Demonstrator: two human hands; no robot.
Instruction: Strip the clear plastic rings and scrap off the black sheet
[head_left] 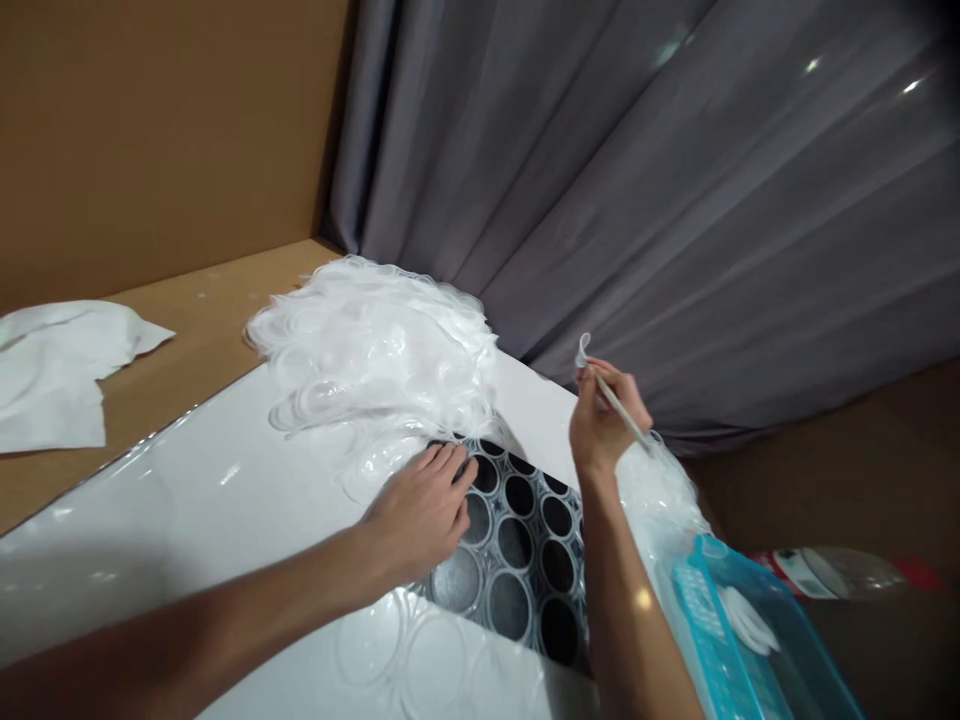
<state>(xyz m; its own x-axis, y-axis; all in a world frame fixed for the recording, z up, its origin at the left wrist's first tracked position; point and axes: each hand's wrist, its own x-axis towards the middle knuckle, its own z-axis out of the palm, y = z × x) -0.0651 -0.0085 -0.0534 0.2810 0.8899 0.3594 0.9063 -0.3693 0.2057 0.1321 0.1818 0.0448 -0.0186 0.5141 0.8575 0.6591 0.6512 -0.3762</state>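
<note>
Left hand [429, 505], fingers slightly apart, rests on perforated black sheet [517, 540]; right hand [609, 415] pinches thin stick [619, 405] and apparently clear film [583, 350].

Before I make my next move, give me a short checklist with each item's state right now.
1. Right hand has the thin stick: ok.
2. Curled white piece is at the right hand's fingertips: ok; how firmly it is held, cannot tell.
3. Left hand is on the dark circle-patterned area: ok.
4. Whole patterned area in view: not ok, the left hand and right forearm hide parts.
5. White pile well away from the patterned area: not ok, it reaches the far edge.
6. Bottle sealed: cannot tell, blurred.
</note>
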